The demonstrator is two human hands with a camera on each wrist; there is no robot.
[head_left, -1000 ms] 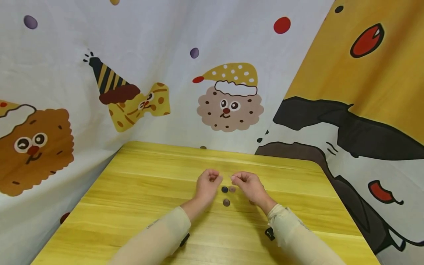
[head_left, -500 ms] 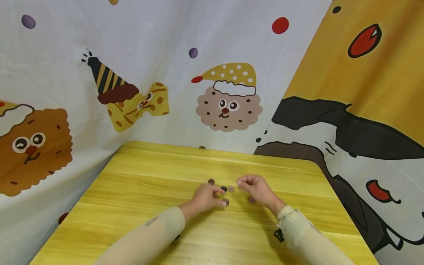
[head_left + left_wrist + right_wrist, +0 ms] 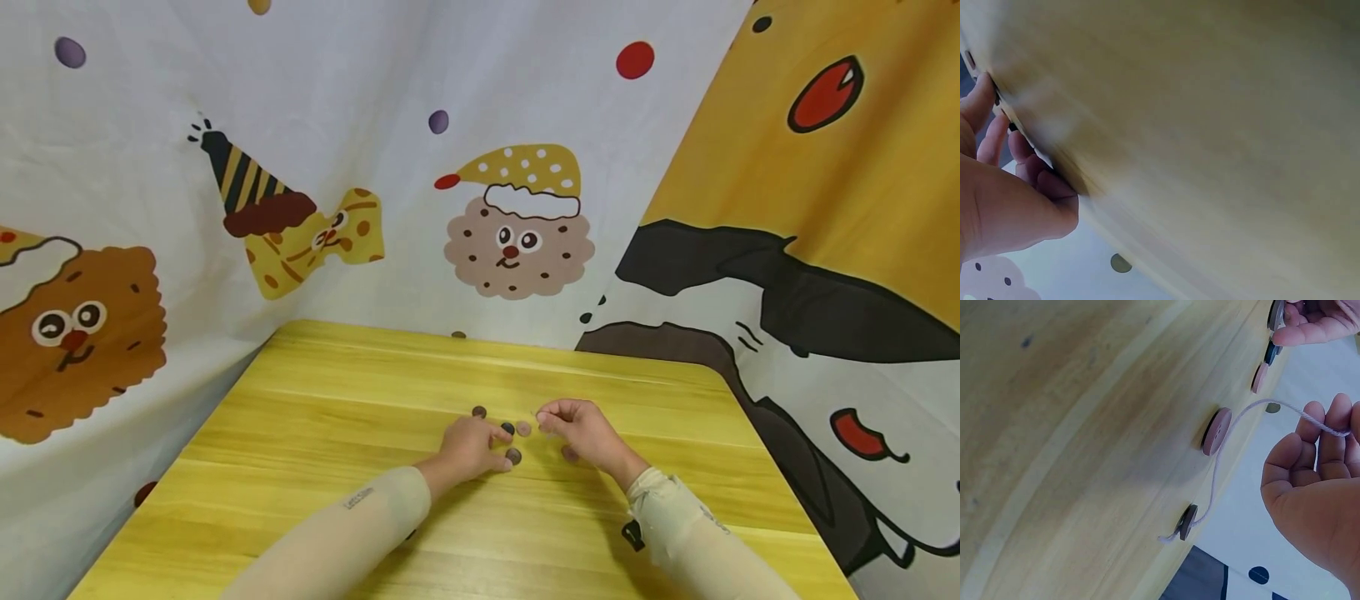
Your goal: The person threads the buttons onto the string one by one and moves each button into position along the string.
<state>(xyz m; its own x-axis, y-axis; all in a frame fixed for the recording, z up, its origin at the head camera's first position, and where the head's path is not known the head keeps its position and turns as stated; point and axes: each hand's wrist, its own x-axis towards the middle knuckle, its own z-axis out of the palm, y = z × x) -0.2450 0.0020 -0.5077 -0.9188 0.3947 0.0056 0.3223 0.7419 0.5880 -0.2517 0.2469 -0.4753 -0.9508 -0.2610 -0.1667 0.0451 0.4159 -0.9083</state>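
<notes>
My left hand (image 3: pixel 468 450) rests low over the table, thumb beside a brown button (image 3: pixel 513 456) and index finger at a black button (image 3: pixel 507 429); the two fingertips stand apart. Just right of the black one lies a pink button (image 3: pixel 523 428). Between thumb and fingers, my right hand (image 3: pixel 588 429) pinches a thin lilac cord (image 3: pixel 1213 481), raised above the table. In the right wrist view the cord hangs past a flat pinkish button (image 3: pixel 1216 432) and runs through a dark button (image 3: pixel 1189 522), with a short tail beyond it. The left wrist view shows the left hand (image 3: pixel 1016 200) side-on.
Another dark button (image 3: pixel 479 412) lies behind the left hand. The wooden table (image 3: pixel 360 375) ends at a cloth backdrop (image 3: pixel 405 250) printed with cartoon figures, which hangs behind it and along both sides.
The left hand has left its place facing the right hand and dropped toward the buttons, uncovering the dark button behind it. The right hand shifted slightly right, still pinching the cord.
</notes>
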